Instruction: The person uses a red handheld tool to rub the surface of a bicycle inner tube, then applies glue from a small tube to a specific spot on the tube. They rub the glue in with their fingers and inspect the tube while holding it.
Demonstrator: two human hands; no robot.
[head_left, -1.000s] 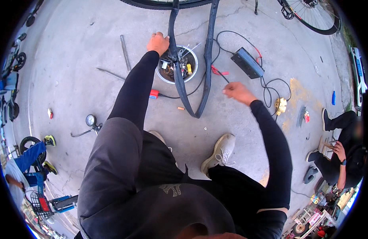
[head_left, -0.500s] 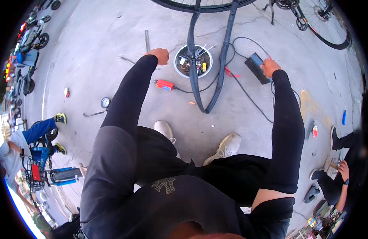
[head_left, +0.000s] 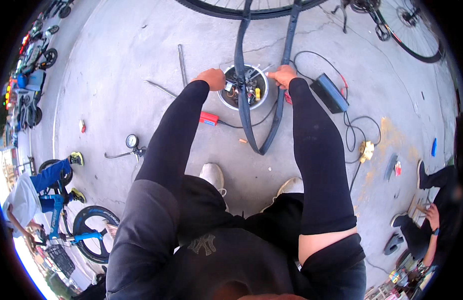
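Note:
My left hand point(head_left: 211, 79) is closed in a fist at the left rim of a metal bowl point(head_left: 262, 98); anything inside it is hidden. At the bowl's right rim is my right hand point(head_left: 282, 76), its fingers curled and thumb pointing left, covering part of a black inner tube point(head_left: 245, 122). Whether it grips the tube I cannot tell. The tube hangs in a long loop from a bicycle wheel point(head_left: 231, 11), passing over the bowl. Small tools and parts fill the bowl, among them a yellow piece point(head_left: 257, 93). Right of my right hand lies a black box point(head_left: 329, 93) with cables.
Two metal bars point(head_left: 182, 65) and a red cabled device point(head_left: 208, 118) lie near my left arm, with a pressure gauge point(head_left: 132, 141) farther left. A yellow plug point(head_left: 366, 150) is at right. Another bicycle point(head_left: 409, 20), a person with a blue bicycle point(head_left: 55, 217) and a seated person point(head_left: 431, 217) surround me.
My right hand has left the black box and moved left to the bowl's rim. My left hand has shifted slightly right and down, nearer the bowl. The blue bicycle at left has turned.

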